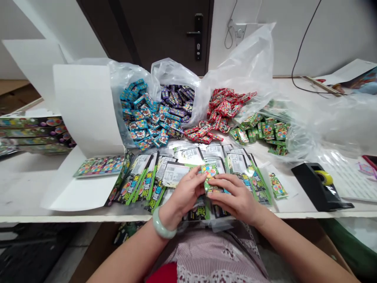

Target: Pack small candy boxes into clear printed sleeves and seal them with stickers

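My left hand (185, 194) and my right hand (237, 198) meet over the front edge of the white table (26, 188). Both are closed on a small green candy packet (210, 177) held between their fingertips. A pale green bangle (163, 228) sits on my left wrist. Under and around the hands lie several clear flat pouches with green printed cards (147, 179), fanned out in a row. One small green packet (277, 186) lies alone to the right of my right hand.
Open plastic bags at the back hold heaps of blue packets (145, 118), purple packets (176, 100), red packets (219, 110) and green packets (262, 129). A black tape dispenser (318, 186) stands at the right. A white open box (85, 114) and stacked printed boxes (35, 133) are at the left.
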{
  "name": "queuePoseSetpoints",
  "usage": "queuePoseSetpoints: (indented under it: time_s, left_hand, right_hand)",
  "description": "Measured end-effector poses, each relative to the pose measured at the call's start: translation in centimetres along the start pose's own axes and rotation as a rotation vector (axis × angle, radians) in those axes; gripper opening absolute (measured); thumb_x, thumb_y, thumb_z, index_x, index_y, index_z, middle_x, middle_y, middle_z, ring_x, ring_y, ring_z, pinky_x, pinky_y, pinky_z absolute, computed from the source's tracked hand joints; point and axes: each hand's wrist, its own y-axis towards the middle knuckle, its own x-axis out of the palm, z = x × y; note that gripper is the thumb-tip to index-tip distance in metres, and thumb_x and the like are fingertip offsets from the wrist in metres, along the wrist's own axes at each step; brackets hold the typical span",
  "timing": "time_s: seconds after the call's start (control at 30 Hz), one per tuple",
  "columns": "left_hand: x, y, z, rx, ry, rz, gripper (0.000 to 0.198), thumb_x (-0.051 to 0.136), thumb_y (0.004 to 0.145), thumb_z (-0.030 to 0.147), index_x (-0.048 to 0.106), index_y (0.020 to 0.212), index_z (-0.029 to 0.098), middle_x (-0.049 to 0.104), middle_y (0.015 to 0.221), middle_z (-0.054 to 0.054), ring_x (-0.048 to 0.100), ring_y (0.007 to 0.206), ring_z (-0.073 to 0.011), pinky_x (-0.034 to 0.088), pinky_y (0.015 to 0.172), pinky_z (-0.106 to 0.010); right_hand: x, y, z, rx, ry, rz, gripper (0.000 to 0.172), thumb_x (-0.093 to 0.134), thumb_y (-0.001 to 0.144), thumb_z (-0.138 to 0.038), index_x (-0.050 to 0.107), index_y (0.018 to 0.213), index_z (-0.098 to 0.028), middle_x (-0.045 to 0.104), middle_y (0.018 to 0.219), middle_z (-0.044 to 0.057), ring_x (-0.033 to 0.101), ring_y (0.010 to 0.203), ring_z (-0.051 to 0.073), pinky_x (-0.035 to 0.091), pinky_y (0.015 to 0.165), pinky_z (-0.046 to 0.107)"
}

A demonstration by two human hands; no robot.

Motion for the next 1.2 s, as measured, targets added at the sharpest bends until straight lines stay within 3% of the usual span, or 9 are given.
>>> queuePoseSetpoints:
  time_s: [0.17,0.27,0.37,0.47,0.53,0.63,0.77,0.9,1.2]
  left_hand:
    - [-0.2,-0.5,-0.3,0.001,0.211,0.037,0.049,0.075,0.077,0.034,0.056,0.118,0.019,0.061,0.080,0.001,0.059,0.073,-0.0116,0.047,0.065,-0.022]
    - [-0.4,-0.8,-0.4,-0.015,0.363,-0.050,0.049,0.067,0.082,0.040,0.052,0.125,0.020,0.065,0.091,-0.003,0.063,0.083,-0.0161,0.050,0.069,-0.026]
    - [-1.7,-1.0,0.8,0.142,0.643,-0.112,0.060,0.061,0.087,0.043,0.038,0.138,0.023,0.060,0.124,-0.012,0.061,0.109,-0.0244,0.051,0.088,-0.040]
    - [-4.1,-0.5,3.1,0.459,1.207,-0.122,0.088,0.075,0.075,0.043,0.028,0.146,0.023,0.035,0.151,-0.017,0.034,0.138,-0.0340,0.029,0.113,-0.055]
    - [-5.5,0.2,4.2,0.483,1.569,-0.220,0.098,0.081,0.069,0.041,0.026,0.147,0.022,0.024,0.156,-0.017,0.016,0.145,-0.0382,0.015,0.117,-0.060]
    - [-6.3,1.2,4.8,0.409,1.866,-0.343,0.098,0.082,0.067,0.039,0.028,0.147,0.022,0.026,0.156,-0.018,0.012,0.145,-0.0418,0.011,0.115,-0.064]
    - [-5.7,1.5,5.2,0.492,1.972,-0.301,0.088,0.077,0.071,0.039,0.031,0.144,0.020,0.044,0.142,-0.017,0.030,0.139,-0.0399,0.011,0.115,-0.063]
    - [-5.2,0.8,6.0,0.582,1.930,-0.256,0.092,0.074,0.071,0.046,0.029,0.144,0.015,0.041,0.138,-0.020,0.040,0.129,-0.0376,0.031,0.110,-0.055]
    - [-6.2,-0.4,5.9,0.610,1.891,-0.323,0.089,0.072,0.073,0.045,0.030,0.146,0.018,0.042,0.138,-0.019,0.041,0.126,-0.0373,0.037,0.106,-0.053]
  right_hand:
    - [-0.8,0.2,0.0,0.212,-0.066,-0.236,0.074,0.065,0.086,-0.033,0.027,0.149,-0.022,0.031,0.153,0.016,0.020,0.144,0.034,0.033,0.110,0.058]
    - [-1.5,0.6,-0.1,0.277,0.000,-0.342,0.083,0.067,0.082,-0.033,0.020,0.151,-0.027,0.031,0.152,0.014,0.027,0.141,0.033,0.035,0.111,0.056]
    - [-2.5,0.4,0.0,0.344,0.027,-0.307,0.077,0.068,0.079,-0.031,0.030,0.146,-0.031,0.041,0.142,0.013,0.040,0.132,0.033,0.040,0.107,0.054]
    - [-3.4,-0.6,1.1,0.455,-0.069,-0.180,0.072,0.070,0.077,-0.030,0.037,0.141,-0.031,0.042,0.136,0.013,0.041,0.129,0.035,0.039,0.106,0.056]
    - [-3.7,-1.4,2.1,0.507,-0.119,-0.138,0.071,0.069,0.078,-0.032,0.037,0.141,-0.031,0.040,0.137,0.012,0.039,0.131,0.035,0.037,0.107,0.056]
    - [-3.4,-2.1,3.2,0.511,-0.137,-0.149,0.072,0.069,0.081,-0.039,0.033,0.144,-0.031,0.037,0.141,0.012,0.037,0.132,0.034,0.036,0.108,0.057]
    - [-2.7,-1.8,3.0,0.532,-0.162,-0.093,0.067,0.066,0.083,-0.037,0.035,0.142,-0.031,0.037,0.143,0.012,0.038,0.132,0.034,0.036,0.107,0.057]
    - [-2.6,-0.8,2.3,0.511,-0.185,-0.015,0.066,0.064,0.082,-0.027,0.035,0.141,-0.030,0.033,0.145,0.012,0.034,0.135,0.033,0.033,0.110,0.056]
    - [-3.7,0.3,2.0,0.326,-0.020,-0.378,0.070,0.069,0.079,-0.025,0.038,0.142,-0.030,0.042,0.144,0.012,0.040,0.132,0.034,0.039,0.107,0.056]
